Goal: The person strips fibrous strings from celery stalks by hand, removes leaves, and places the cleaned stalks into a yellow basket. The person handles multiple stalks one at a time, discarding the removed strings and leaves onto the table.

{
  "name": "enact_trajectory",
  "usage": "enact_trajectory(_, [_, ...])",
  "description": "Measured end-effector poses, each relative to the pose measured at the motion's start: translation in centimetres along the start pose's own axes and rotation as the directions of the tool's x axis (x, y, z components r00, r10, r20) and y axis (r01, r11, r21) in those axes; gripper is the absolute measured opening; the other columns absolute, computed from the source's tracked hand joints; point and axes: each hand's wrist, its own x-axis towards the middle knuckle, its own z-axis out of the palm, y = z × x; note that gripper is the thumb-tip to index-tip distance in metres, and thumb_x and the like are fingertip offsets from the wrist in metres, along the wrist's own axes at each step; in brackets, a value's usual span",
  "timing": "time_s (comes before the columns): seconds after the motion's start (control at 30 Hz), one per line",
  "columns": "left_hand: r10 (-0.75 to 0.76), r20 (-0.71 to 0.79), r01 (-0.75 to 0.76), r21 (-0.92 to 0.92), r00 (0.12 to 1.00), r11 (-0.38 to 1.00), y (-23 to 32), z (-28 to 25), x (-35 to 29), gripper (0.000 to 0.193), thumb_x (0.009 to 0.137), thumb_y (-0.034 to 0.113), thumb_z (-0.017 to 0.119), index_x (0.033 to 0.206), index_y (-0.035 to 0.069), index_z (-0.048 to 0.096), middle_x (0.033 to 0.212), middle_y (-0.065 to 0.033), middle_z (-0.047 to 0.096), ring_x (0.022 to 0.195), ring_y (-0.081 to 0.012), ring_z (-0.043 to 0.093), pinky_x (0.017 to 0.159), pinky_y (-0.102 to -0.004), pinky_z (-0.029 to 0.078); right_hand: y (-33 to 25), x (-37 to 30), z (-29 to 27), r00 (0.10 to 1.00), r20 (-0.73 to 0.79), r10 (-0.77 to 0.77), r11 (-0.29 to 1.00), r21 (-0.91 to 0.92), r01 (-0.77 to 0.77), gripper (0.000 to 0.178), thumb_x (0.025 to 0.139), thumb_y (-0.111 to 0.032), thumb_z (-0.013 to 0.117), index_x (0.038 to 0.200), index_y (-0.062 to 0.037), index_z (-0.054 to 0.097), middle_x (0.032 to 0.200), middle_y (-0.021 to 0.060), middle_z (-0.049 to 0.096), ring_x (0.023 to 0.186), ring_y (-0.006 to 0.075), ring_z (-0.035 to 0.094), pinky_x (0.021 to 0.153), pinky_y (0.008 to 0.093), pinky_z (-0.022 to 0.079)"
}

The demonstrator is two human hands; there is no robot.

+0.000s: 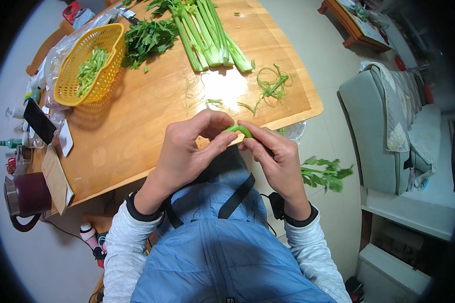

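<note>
Green and sharply bent, the stalk is between the person's two hands, in front of the body and at the near edge of the wooden table. The left hand pinches one end between thumb and forefinger, its other fingers curled. The right hand grips the other part the same way, thumb below and forefinger along the top, so that the bend shows in the small gap between the fingertips. Leaves stick out past the right hand's outer side, over the floor; the hand hides whether they join the stalk.

On the table beyond the hands lie stringy peelings, some coiled, with shorter scraps to their left. Farther off, a bunch of celery lies with its cut ends toward the person, and loose leafy tops are heaped beside it. Left of those, a yellow basket with slotted walls holds cut pieces. A phone leans near the table's left edge, with a notebook and a maroon kettle nearer the person.
</note>
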Motion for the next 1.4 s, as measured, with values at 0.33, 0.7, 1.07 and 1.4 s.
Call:
enact_trajectory(0.33, [-0.200,-0.006,0.184,-0.367,0.980,0.912,-0.5,0.0,0.0,0.018,0.085,0.002,0.068,0.103,-0.003,0.066,0.087,-0.0076,0.071,0.080,-0.0120,0.068,0.072,-0.0230,0.054,-0.8,-0.3,-0.9,0.997,0.042,-0.070,0.989,-0.130,0.075,0.031,0.086,-0.003,0.065,0.117,-0.0024,0.064,0.080,0.0125,0.063,0.067,0.0199,0.062,0.063,0.0298,0.049])
enact_trajectory(0.7, [0.379,-0.616,-0.148,0.392,0.690,0.908,-0.4,-13.9,2.2,0.027,0.090,0.009,0.064,0.116,0.000,0.063,0.090,-0.0081,0.069,0.073,-0.0148,0.066,0.063,-0.0245,0.051,-0.2,-0.5,-2.4,1.000,0.004,-0.015,0.998,-0.062,0.016,0.032,0.088,-0.001,0.061,0.119,-0.0017,0.064,0.079,0.0087,0.066,0.070,0.0143,0.063,0.065,0.0253,0.049])
enact_trajectory(1.07, [0.451,0.334,-0.553,0.623,0.828,0.553,1.7,-1.2,1.3,0.036,0.074,0.016,0.069,0.107,0.004,0.061,0.088,-0.0071,0.061,0.076,-0.0195,0.061,0.063,-0.0305,0.051,-0.6,-0.6,-0.2,0.988,0.117,0.099,0.985,0.127,-0.114,0.029,0.093,-0.005,0.058,0.120,0.0039,0.061,0.083,0.0069,0.066,0.073,0.0106,0.059,0.064,0.0228,0.047])
enact_trajectory(1.4, [0.474,0.394,-0.599,0.668,0.788,0.441,1.0,-1.5,1.7,0.016,0.071,0.014,0.064,0.083,0.005,0.057,0.069,-0.0039,0.048,0.065,-0.0181,0.054,0.055,-0.0305,0.046,0.3,-1.1,0.3,0.958,0.224,0.181,0.896,0.363,-0.255,0.037,0.099,-0.014,0.050,0.131,0.0030,0.051,0.096,0.0066,0.064,0.071,0.0087,0.054,0.067,0.0216,0.048])
